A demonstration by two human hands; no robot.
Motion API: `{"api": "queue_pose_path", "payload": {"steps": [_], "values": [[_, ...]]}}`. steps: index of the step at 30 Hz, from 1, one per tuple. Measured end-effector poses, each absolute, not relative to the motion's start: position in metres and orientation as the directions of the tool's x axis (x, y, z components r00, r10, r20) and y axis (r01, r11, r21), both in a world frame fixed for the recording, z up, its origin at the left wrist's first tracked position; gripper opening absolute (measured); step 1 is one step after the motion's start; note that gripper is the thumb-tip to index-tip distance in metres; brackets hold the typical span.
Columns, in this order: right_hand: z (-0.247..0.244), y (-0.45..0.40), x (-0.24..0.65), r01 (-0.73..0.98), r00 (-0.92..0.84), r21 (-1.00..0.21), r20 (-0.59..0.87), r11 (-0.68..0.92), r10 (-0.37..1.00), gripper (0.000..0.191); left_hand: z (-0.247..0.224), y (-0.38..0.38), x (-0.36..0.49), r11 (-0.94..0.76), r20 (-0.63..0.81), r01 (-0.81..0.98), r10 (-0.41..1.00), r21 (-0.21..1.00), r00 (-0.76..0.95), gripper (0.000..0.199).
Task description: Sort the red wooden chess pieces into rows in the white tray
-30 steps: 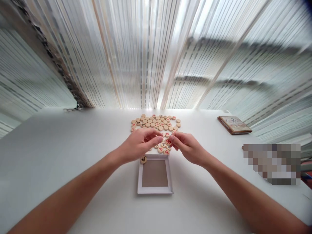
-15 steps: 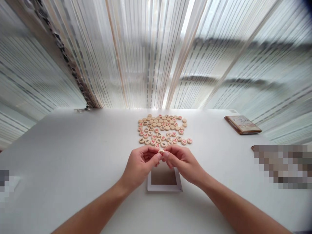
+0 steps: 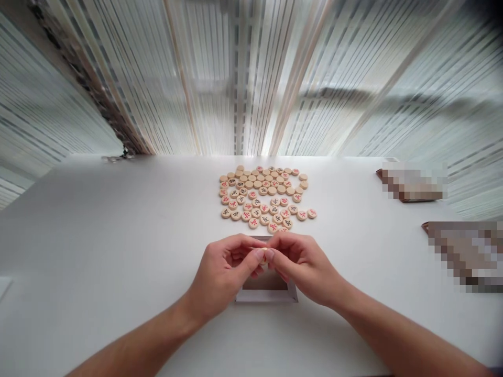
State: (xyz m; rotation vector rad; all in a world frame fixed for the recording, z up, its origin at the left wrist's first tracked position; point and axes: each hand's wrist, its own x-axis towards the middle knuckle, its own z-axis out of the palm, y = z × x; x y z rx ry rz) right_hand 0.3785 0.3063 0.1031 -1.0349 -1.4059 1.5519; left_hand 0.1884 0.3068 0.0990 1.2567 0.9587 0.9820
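Between the fingertips of both hands is a small round wooden xiangqi piece (image 3: 264, 255), mostly covered by the thumbs. My left hand (image 3: 228, 269) pinches it from the left, and my right hand (image 3: 304, 267) pinches it from the right. Below them lies a shallow open box (image 3: 266, 296) with white walls and a brown bottom, its sides partly hidden by the hands. Just beyond the hands, many loose xiangqi pieces (image 3: 264, 208) are spread on the table, some with red or black characters up, others blank side up.
The white table (image 3: 118, 246) reaches back to a striped sheer curtain (image 3: 212, 78). At the right lie two brownish flat things, a farther one (image 3: 416, 183) and a nearer one (image 3: 467, 251), both partly blurred out. A white edge (image 3: 3, 287) shows at far left.
The view has shifted slightly, so the loose pieces sit a little higher in the picture. Both hands still hold the piece, now more covered by the thumbs and over the box.
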Motion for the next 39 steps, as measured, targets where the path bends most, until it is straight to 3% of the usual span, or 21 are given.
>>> {"api": "queue_pose_path", "payload": {"steps": [8,15,21,28,39], "values": [[0.105,0.305,0.377,-0.087,-0.365,-0.973,-0.170,-0.215,0.915,0.036,0.096,0.296,0.187,-0.033,0.034,-0.007,0.955,0.999,0.296,0.019],[0.103,0.308,0.379,-0.060,-0.344,-0.981,-0.152,-0.183,0.926,0.044,0.096,0.295,0.187,-0.037,0.057,-0.061,0.926,0.997,0.374,0.034],[0.105,0.308,0.379,-0.092,-0.376,-0.967,-0.189,-0.240,0.907,0.041,0.094,0.296,0.185,-0.034,0.055,-0.065,0.928,0.997,0.369,0.035],[0.103,0.306,0.377,-0.184,-0.396,-0.932,-0.219,-0.311,0.892,0.039,0.090,0.296,0.183,-0.169,0.160,-0.007,0.923,0.986,0.351,0.035],[0.102,0.309,0.383,-0.230,-0.470,-0.893,-0.247,-0.388,0.848,0.035,0.094,0.299,0.179,-0.174,0.169,-0.019,0.921,0.985,0.351,0.033]]}}
